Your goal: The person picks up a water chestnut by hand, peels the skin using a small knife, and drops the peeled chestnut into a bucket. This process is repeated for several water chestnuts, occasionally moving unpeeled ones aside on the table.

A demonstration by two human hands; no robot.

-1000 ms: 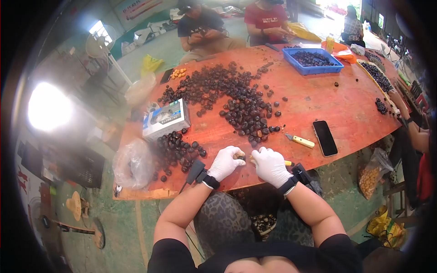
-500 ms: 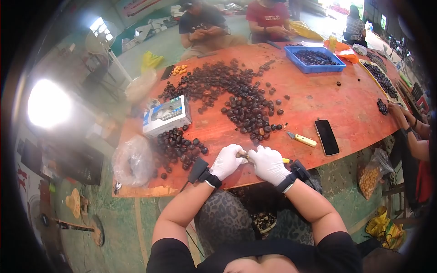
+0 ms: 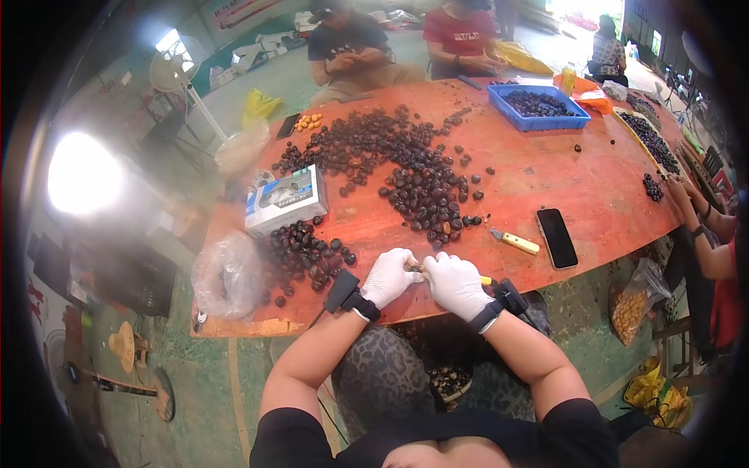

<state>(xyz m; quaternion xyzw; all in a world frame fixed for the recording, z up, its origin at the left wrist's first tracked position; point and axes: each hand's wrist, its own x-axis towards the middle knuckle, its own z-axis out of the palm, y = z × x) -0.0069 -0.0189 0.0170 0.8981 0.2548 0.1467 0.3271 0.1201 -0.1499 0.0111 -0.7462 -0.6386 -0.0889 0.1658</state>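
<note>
Both my hands wear white gloves and meet just above the front edge of the red table (image 3: 499, 195). My left hand (image 3: 390, 278) pinches a small, partly peeled brownish nut (image 3: 414, 267) at its fingertips. Curled round a knife, my right hand (image 3: 458, 287) has its fingers against the nut; the yellow handle end (image 3: 487, 281) sticks out behind the palm, and the blade is mostly hidden. Dark round nuts (image 3: 431, 195) lie in a large heap beyond my hands. A smaller pile (image 3: 312, 251) sits left of them.
A second knife (image 3: 517, 242) and a black phone (image 3: 556, 239) lie to the right. On the left are a glove box (image 3: 287, 201) and a plastic bag (image 3: 226, 277). A blue tray (image 3: 538, 121) of dark pieces stands at the back. Co-workers sit across and at right.
My hands stay together at the nut, with only a slight shift of the fingers. The view has tilted a little.
</note>
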